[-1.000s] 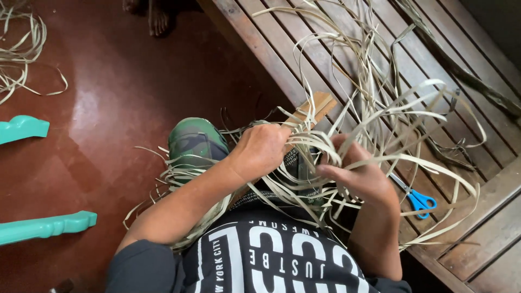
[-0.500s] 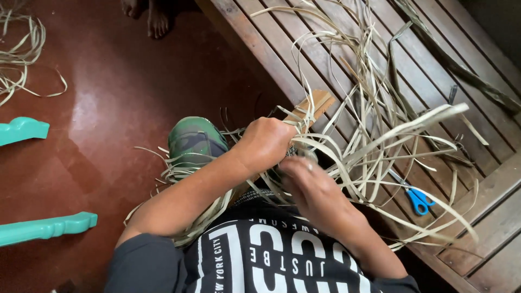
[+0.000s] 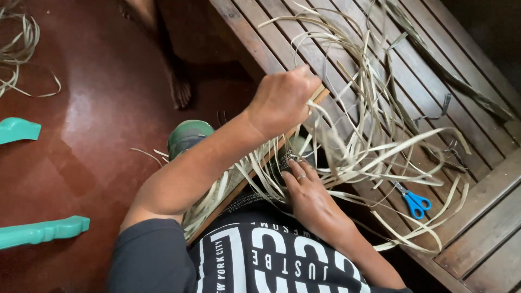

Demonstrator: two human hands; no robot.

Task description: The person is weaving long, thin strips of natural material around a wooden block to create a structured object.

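Left hand [image 3: 282, 100] now higher, fisted on wooden slat [image 3: 317, 96]; right hand [image 3: 306, 195] flat on strips [image 3: 374, 157], fingertips hidden.

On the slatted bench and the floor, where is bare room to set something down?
Bare slats lie right of the blue scissors. The red floor between the turquoise pieces is bare. The bench middle is crowded with pale strips.

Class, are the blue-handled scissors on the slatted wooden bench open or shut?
Shut: the blue-handled scissors show their two handle loops close together, blades forming one line.

soft dim daylight, a pale sheen on the red floor [image 3: 92, 116], dark upper right corner, sharp focus throughout
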